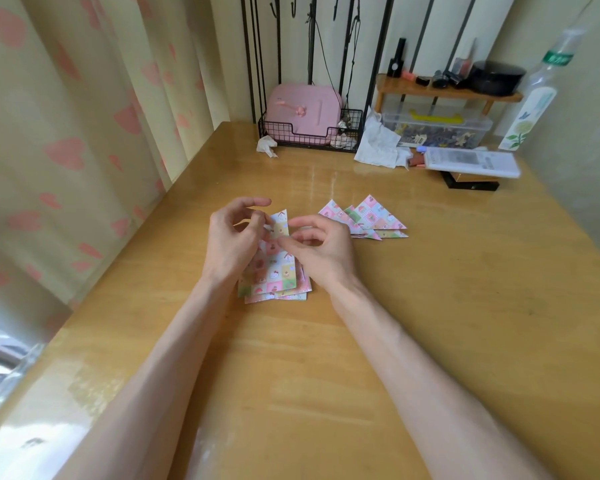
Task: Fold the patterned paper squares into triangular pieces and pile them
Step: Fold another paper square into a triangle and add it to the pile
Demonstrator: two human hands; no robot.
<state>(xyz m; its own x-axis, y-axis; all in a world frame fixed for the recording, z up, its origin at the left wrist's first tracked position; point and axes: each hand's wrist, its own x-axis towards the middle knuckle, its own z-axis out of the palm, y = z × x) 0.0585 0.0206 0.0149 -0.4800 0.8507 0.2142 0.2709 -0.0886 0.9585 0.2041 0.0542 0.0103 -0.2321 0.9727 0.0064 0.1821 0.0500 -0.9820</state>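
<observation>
A small stack of patterned paper squares (278, 282) lies on the wooden table (430, 306) in the middle of the head view. Above the stack, my left hand (234, 237) and my right hand (321, 249) both pinch one patterned sheet (280, 225), whose far corner stands up between my fingers. To the right lies a loose pile of folded patterned triangles (368, 218), overlapping one another. My hands hide much of the held sheet and the far part of the stack.
At the table's back stand a black wire basket (309, 142) with a pink case, crumpled tissues (378, 143), a clear plastic box (437, 128), a small wooden shelf (447, 90), a bottle (534, 105) and a white flat packet (471, 162). A heart-print curtain (84, 133) hangs along the left.
</observation>
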